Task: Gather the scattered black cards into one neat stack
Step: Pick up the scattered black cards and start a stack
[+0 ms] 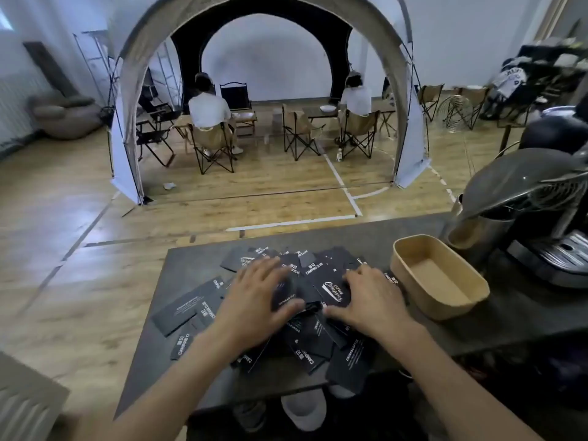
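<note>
The left hand (257, 294) and the right hand (366, 300) are laid palm down, side by side but apart, on a heap of black cards (332, 292). The fingers of both are spread and nothing is gripped; the right fingertips are slightly bent against the topmost cards. The cards are piled loosely in the middle of a dark grey table (191, 388), overlapped at many angles, with white print shown on most faces. A few are strewn to the left of the heap, and at least one overhangs the near edge. Their number cannot be counted, since most are covered by others or by the hands.

One tan oblong tray (461, 308) is set just right of the heap. Beyond it, at the right end of the table, one metal jug (464, 227) is placed against one dark coffee machine (541, 202).

Behind the table a wooden floor (79, 218) marked with white lines is seen. One arched tent (140, 49) is pitched on it, and inside it two seated persons (208, 109) in white tops are viewed from behind. Several folding chairs (299, 132) are arranged around them; the exact count is obscured by overlap. One brown beanbag (63, 113) is placed by the left wall.
</note>
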Available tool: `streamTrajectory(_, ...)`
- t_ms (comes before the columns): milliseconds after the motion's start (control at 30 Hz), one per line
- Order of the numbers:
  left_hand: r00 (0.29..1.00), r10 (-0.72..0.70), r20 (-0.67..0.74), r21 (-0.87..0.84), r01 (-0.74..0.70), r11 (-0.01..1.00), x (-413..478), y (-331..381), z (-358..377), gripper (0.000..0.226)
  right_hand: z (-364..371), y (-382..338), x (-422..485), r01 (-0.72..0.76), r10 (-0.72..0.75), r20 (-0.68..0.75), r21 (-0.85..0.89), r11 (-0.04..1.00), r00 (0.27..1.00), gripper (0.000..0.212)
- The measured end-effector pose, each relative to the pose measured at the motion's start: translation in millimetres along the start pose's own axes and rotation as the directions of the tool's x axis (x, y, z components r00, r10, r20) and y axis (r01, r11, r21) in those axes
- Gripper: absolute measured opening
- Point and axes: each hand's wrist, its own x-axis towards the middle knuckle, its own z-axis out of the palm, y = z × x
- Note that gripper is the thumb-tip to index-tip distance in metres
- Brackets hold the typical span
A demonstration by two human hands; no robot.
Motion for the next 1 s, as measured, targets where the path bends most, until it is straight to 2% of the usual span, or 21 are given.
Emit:
streamTrajectory(33,0.996,-0.005,0.091,0.061,-0.001,0.998,-5,6,9,0.087,5,0,-1,-0.029,0.03,0.036,-0.01,1.0,0.999,0.08)
streamTrajectory(100,0.987,0.005,0.163,0.165,-0.032,0.986,-10,10,29,0.092,12,1,0,-0.051,0.05,0.014,0.019,0.999,0.999,0.079)
streamTrajectory(233,0.989,-0.017,0.145,0.198,-0.012,0.98,7,0,38,0.096,12,8,19,-0.01,0.01,0.002,0.111,0.994,1.0,0.076)
streamTrajectory(433,0.984,-0.053,0.169,0.181,0.022,0.983,33,-5,37,0.1,6,14,49,0.005,-0.008,0.017,0.182,0.983,1.0,0.07)
streamTrajectory(600,0.985,-0.052,0.162,0.146,0.029,0.989,38,-7,36,0.097,7,14,52,-0.006,0.023,-0.083,0.2,0.98,0.996,0.05)
streamTrajectory(700,0.994,0.002,0.109,0.049,-0.008,0.999,32,-8,33,0.092,13,18,48,0.009,0.025,-0.117,0.287,0.958,0.993,0.038)
streamTrajectory(767,0.999,0.03,0.03,-0.031,-0.029,0.999,29,-6,28,0.086,16,22,47,0.011,0.034,-0.103,0.403,0.915,0.994,0.043)
streamTrajectory(867,0.998,0.04,-0.051,-0.135,-0.047,0.99,32,-2,22,0.076,13,26,47,-0.019,0.049,-0.043,0.533,0.846,0.998,0.069)
streamTrajectory(933,0.995,0.068,-0.074,-0.165,-0.079,0.983,37,3,17,0.068,9,26,47,0.019,0.017,-0.063,0.537,0.843,0.998,0.076)
streamTrajectory(1000,0.991,0.101,-0.084,-0.173,-0.114,0.978,39,11,11,0.063,3,24,40,0.141,-0.079,-0.146,0.488,0.862,0.986,0.075)
